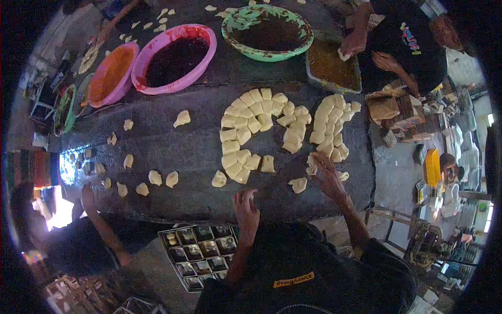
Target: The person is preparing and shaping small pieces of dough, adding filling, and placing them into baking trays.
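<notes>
Left hand [246, 210] near the worktop's [183, 146] front edge, fingers curled; cannot tell if closed. Right hand [330, 182], well apart from it, fingertips touching a dough piece [310, 168] on the worktop; grip unclear. Dough cluster [327, 120] just beyond; curved dough row [238, 118] left of it. Green bowl [251, 53] at far side.

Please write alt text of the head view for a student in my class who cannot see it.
A person's right hand appears to touch a piece of dough on a dark worktable; the left hand curls near a curved cluster of dough pieces. Pink basins and a green basin stand beyond, with other people around.
</notes>
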Tool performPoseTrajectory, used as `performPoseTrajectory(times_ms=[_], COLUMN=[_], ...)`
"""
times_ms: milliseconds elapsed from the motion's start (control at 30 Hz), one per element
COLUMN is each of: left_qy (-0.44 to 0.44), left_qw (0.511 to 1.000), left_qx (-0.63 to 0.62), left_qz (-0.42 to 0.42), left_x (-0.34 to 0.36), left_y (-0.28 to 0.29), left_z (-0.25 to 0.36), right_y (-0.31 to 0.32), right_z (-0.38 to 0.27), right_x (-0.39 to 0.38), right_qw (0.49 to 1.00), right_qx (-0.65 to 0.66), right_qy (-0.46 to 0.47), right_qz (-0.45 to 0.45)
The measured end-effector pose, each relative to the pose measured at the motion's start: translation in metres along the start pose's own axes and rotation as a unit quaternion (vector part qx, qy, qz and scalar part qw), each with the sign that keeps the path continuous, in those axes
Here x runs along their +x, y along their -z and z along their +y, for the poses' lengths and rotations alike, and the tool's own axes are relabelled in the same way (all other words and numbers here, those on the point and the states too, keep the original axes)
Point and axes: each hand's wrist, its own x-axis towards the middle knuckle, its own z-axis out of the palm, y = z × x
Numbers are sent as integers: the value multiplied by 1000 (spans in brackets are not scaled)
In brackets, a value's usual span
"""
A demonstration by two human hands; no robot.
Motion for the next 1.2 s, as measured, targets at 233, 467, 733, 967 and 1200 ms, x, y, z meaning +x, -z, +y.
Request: performPoseTrajectory(times_ms=[233,467,733,967,1200], left_qy=[-70,52,-74,-11,-203], left_qw=[995,994,974,958,936], left_qx=[73,-87,-109,-227,-206], left_qz=[7,50,182,174,198], left_x=[38,-3,19,-13,-9], left_y=[8,9,-7,-62,-86], left_z=[40,103,189,254,284], right_y=[-12,-24,68,126,197], right_z=[21,57,-82,-42,-68], right_x=[1,0,-29,-82,-102], right_qw=[997,996,937,917,863], right_qx=[-61,49,344,392,484], right_qy=[34,-57,52,73,-14], right_qz=[-27,-54,-23,26,143])
